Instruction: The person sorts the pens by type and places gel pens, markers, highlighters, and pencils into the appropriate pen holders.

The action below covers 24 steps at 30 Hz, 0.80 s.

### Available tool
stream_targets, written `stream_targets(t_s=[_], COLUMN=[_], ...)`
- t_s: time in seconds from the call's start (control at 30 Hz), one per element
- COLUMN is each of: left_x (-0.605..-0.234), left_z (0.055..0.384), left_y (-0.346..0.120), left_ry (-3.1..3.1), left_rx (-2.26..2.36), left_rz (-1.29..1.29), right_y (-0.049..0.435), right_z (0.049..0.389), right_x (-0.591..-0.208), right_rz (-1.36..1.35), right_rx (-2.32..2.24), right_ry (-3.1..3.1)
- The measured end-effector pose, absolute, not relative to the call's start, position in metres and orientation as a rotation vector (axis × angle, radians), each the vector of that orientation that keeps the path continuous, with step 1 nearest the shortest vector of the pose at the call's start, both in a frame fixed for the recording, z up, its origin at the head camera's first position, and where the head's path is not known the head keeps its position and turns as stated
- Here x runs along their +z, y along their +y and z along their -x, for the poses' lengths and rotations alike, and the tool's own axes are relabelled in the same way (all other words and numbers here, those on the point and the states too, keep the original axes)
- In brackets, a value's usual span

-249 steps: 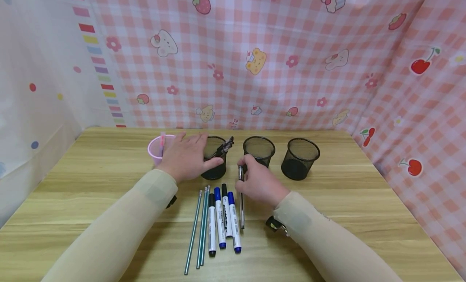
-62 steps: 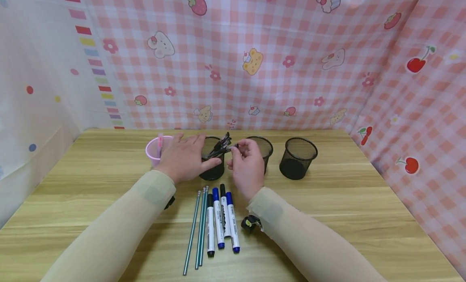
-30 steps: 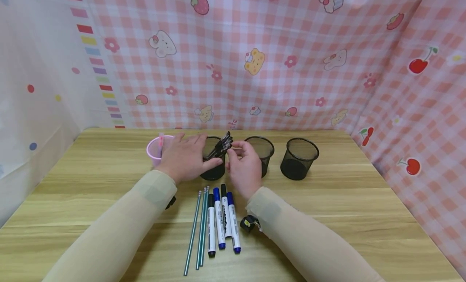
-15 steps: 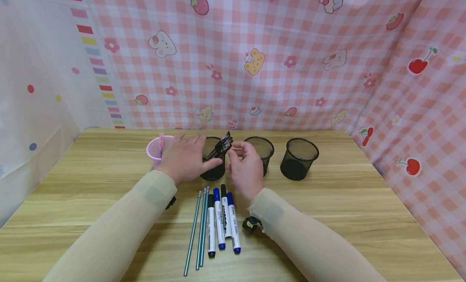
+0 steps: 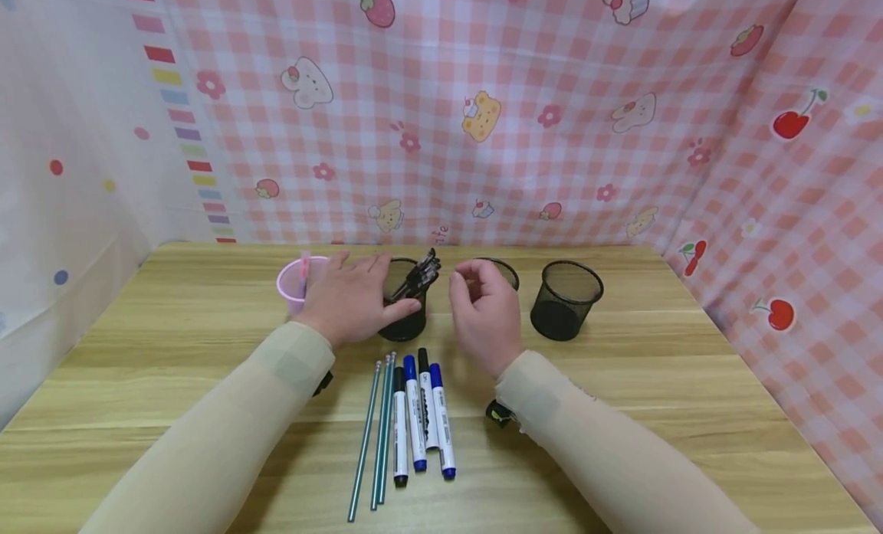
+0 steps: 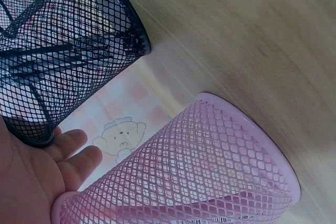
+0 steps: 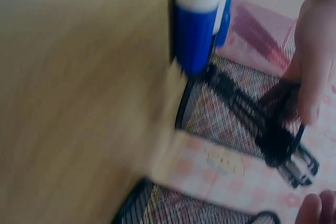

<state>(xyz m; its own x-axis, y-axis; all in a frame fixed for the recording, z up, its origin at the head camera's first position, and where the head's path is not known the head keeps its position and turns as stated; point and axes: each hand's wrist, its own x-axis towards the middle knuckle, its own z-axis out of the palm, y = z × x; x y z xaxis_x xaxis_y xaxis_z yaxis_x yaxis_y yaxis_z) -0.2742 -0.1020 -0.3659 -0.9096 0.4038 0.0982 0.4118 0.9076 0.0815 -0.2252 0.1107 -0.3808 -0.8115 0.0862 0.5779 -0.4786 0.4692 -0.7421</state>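
Observation:
My left hand [image 5: 348,300] lies with fingers extended across the tops of the pink mesh cup [image 5: 293,289] and the left black mesh cup [image 5: 405,331]. In the left wrist view, its fingers [image 6: 79,163] reach between the two cups. Several dark pens [image 5: 419,277] lean together in that black cup, tips over its right rim. Just right of them, my right hand [image 5: 490,316] hangs in the air with loosely bent fingers, holding nothing visible. It partly hides the middle black cup [image 5: 509,272]. A pinkish pen [image 5: 304,272] stands in the pink cup.
Nearer on the wooden table [image 5: 655,411] lie several white markers [image 5: 417,419] with blue or black caps. Left of them are three green pencils [image 5: 364,442]. Another black mesh cup [image 5: 562,312] stands at the right, with a checked cloth [image 5: 441,166] behind everything.
Earlier, my right hand picked up a pen from beside the markers and brought it to the left black cup. It has let go and drawn back rightwards. My left hand has stayed put.

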Motion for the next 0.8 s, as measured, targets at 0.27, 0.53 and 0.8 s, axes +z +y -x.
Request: stream_targets(t_s=[0.27, 0.53, 0.8], left_x=[-0.364, -0.364, -0.366], left_z=[0.274, 0.274, 0.274], left_y=[-0.102, -0.103, -0.103], left_ry=[-2.986, -3.003, -3.003], left_rx=[-0.130, -0.137, -0.133], left_rz=[0.645, 0.650, 0.652], right_y=[0.141, 0.160, 0.171], right_z=[0.243, 0.257, 0.265], right_x=[-0.370, -0.374, -0.377], right_rz=[-0.536, -0.510, -0.444], right_rx=[0.925, 0.704, 0.588], right_ry=[-2.157, -2.440, -2.766])
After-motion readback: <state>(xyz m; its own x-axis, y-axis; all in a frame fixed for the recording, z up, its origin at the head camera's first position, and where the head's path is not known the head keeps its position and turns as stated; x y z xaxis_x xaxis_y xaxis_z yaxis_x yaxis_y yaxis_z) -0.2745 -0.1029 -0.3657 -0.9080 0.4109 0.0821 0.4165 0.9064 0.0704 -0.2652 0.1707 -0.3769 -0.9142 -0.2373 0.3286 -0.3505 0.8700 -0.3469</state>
